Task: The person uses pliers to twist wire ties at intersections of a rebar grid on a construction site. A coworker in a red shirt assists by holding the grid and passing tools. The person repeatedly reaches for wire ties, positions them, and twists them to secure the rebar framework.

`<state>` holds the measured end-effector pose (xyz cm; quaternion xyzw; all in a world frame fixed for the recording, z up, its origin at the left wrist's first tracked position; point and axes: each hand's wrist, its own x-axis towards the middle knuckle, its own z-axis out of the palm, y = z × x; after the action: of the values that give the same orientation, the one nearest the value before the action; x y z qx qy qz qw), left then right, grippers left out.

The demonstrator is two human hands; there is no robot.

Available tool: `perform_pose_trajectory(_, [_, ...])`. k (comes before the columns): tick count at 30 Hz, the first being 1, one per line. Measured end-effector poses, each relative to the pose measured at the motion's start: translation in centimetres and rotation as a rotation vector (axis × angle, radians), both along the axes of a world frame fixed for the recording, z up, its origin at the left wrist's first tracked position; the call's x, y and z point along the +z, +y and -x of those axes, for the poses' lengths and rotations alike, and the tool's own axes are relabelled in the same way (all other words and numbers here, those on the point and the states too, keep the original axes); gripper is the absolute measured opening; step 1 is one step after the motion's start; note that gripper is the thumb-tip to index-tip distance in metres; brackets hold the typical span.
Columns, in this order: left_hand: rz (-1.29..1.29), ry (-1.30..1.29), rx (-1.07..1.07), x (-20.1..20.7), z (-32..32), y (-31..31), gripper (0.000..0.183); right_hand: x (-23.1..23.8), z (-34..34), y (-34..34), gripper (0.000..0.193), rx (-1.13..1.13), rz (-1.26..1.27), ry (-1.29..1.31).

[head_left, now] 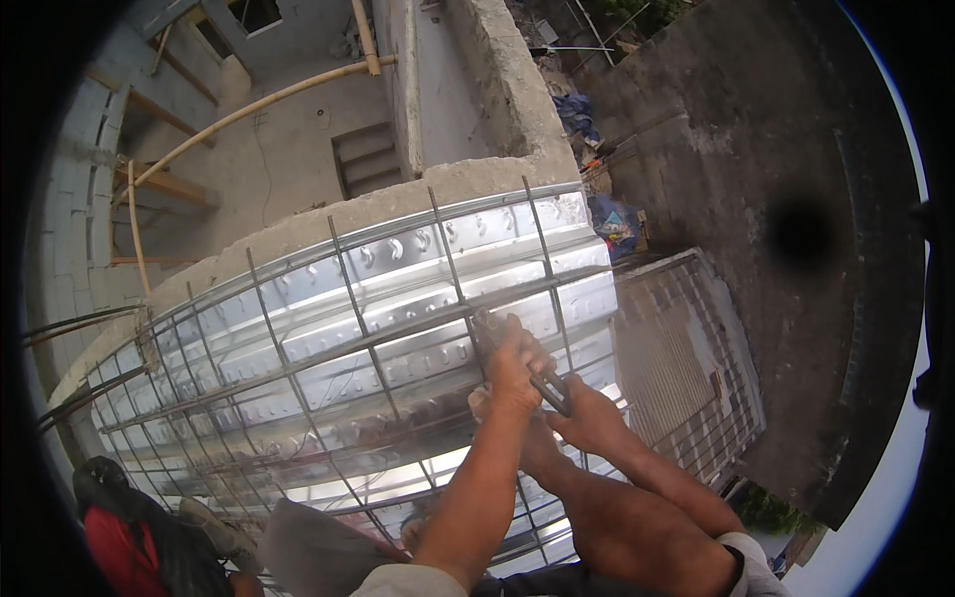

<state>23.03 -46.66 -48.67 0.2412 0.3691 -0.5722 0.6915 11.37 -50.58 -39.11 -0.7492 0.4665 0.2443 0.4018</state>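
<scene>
Both my hands are on a pair of dark pliers (pixel 552 391), right of the middle of the deck. My left hand (pixel 515 363) is closed around the tool near its head, which meets the crossing bars of a steel rebar grid (pixel 463 300). My right hand (pixel 587 418) is closed at the handle end, lower right. Some of the pliers is hidden by my fingers. Beneath the grid lies shiny ribbed metal decking (pixel 408 287) with embossed marks. One of my bare legs (pixel 637 512) is bent below my right forearm.
A rough concrete wall top (pixel 398 194) borders the deck's far edge, with a drop to a lower room (pixel 298 129) beyond. Bamboo poles (pixel 269 99) cross there. Another person (pixel 318 547) is at the lower left. Loose bar ends (pixel 85 320) jut out at left; a dark roof (pixel 736 199) lies right.
</scene>
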Motion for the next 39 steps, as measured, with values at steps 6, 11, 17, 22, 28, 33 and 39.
perform_pose_trajectory(6, [-0.273,-0.081,-0.016,0.7,0.8,-2.2,0.047,0.0,-0.4,0.3,0.024,0.131,0.397,-0.051])
perform_pose_trajectory(11, [-0.283,-0.238,-0.077,1.4,0.5,-0.2,0.039,0.2,-0.7,-2.8,0.035,-0.346,-0.423,0.012])
perform_pose_trajectory(17, [0.087,0.027,0.036,0.5,-0.8,0.2,0.035,0.0,-0.6,-3.6,0.039,-0.608,-0.823,0.041])
perform_pose_trajectory(22, [-0.103,-0.033,0.035,0.0,0.2,-0.9,0.041,0.6,-0.8,-0.7,0.047,-0.096,0.004,0.038])
perform_pose_trajectory(28, [-0.372,-0.064,0.058,0.1,1.0,-2.6,0.041,1.2,-0.4,0.2,0.037,0.104,0.238,0.005])
perform_pose_trajectory(33, [-0.481,-0.1,-0.041,0.3,0.8,-2.9,0.044,-1.2,0.0,0.6,0.032,0.185,0.295,0.124])
perform_pose_trajectory(39, [-0.375,-0.36,-0.155,0.2,0.6,0.3,0.036,-2.7,0.9,-1.3,0.035,-0.275,-0.386,0.015])
